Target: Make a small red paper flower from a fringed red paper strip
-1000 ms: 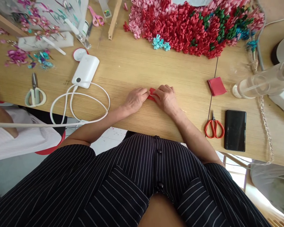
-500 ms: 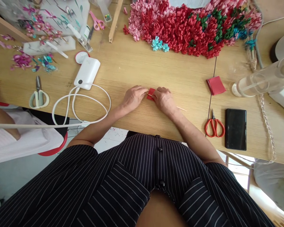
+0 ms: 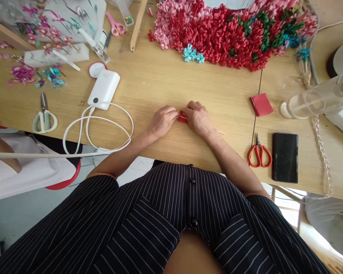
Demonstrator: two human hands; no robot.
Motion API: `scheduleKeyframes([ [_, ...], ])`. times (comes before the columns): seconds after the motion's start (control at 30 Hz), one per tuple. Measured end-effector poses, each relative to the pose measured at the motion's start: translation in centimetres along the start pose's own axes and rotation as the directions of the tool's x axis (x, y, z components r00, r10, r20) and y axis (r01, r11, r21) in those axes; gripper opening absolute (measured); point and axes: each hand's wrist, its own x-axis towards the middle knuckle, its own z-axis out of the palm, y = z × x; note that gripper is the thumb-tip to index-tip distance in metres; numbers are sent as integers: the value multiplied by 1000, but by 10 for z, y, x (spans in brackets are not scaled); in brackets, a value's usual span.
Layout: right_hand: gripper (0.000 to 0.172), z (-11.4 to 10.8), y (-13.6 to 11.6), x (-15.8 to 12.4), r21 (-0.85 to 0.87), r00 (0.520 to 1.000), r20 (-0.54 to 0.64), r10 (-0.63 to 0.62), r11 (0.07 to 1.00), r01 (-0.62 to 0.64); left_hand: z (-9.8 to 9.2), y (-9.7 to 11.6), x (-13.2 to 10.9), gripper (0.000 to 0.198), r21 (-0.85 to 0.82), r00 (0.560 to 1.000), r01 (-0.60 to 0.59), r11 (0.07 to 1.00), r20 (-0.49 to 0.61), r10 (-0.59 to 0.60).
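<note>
A small red piece (image 3: 183, 117), fabric or paper, lies on the table between my hands, with a thin pale line across it. My left hand (image 3: 163, 121) pinches its left edge, fingertips bent down. On its other side my right hand (image 3: 198, 118) presses and grips the right part, covering much of it. From beside my right wrist a thin wooden stick (image 3: 221, 132) pokes out on the table. Farther right sits a stack of red squares (image 3: 262, 104), like the held piece in colour. Below it lie red-handled scissors (image 3: 259, 155).
Red, pink and green flowers (image 3: 223, 36) form a heap at the back. On the left are a white power bank (image 3: 104, 89) with a looping cable and white-handled scissors (image 3: 44, 118). A black phone (image 3: 285, 157) and a clear bottle (image 3: 314, 95) stand right. Another person's arm (image 3: 2, 150) shows far left.
The red piece looks narrower, with less of it showing above the pale line. My right fingers have shifted slightly up and over it; my left hand stays nearly in place.
</note>
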Motion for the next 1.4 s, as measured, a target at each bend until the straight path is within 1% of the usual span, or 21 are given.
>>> scheduleKeyframes([
  [0.23,36,-3,-5,0,-2,998,49,33,999,-33,2,1,-5,33,-9,999,29,1000,20,-28],
  [0.3,36,-2,-5,1,4,998,49,35,999,-35,0,1,-4,35,-11,999,25,1000,42,-24],
  [0.4,33,-1,-3,1,10,999,40,32,999,-33,-4,2,-1,38,12,995,2,1000,104,-3],
  [0.53,34,1,0,-2,51,999,-12,30,998,-29,-8,4,4,40,46,981,-12,999,194,3],
  [0.63,35,3,5,-5,98,997,-75,13,995,-5,-6,4,7,38,86,976,-22,996,219,3],
  [0.77,34,6,8,-6,107,998,-58,28,994,-22,-2,0,9,37,80,985,-30,996,172,16],
  [0.87,32,8,8,-3,94,998,-42,48,995,-44,-1,-2,9,36,21,992,17,1000,124,-19],
  [0.97,31,8,6,-2,75,998,-40,53,996,-50,-1,-3,10,30,-44,996,74,996,48,-72],
  [1.03,31,8,5,-3,72,998,-45,46,996,-43,0,-3,10,25,-58,997,77,995,18,-76],
  [1.13,33,7,4,-3,63,998,-43,45,997,-42,2,-2,10,21,-24,999,53,998,14,-53],
  [1.27,33,4,4,-3,48,998,-32,58,997,-56,4,-2,10,26,-3,999,31,1000,13,-31],
  [1.4,32,2,1,-1,15,999,-24,34,999,-34,5,-4,8,31,5,1000,7,1000,11,-7],
])
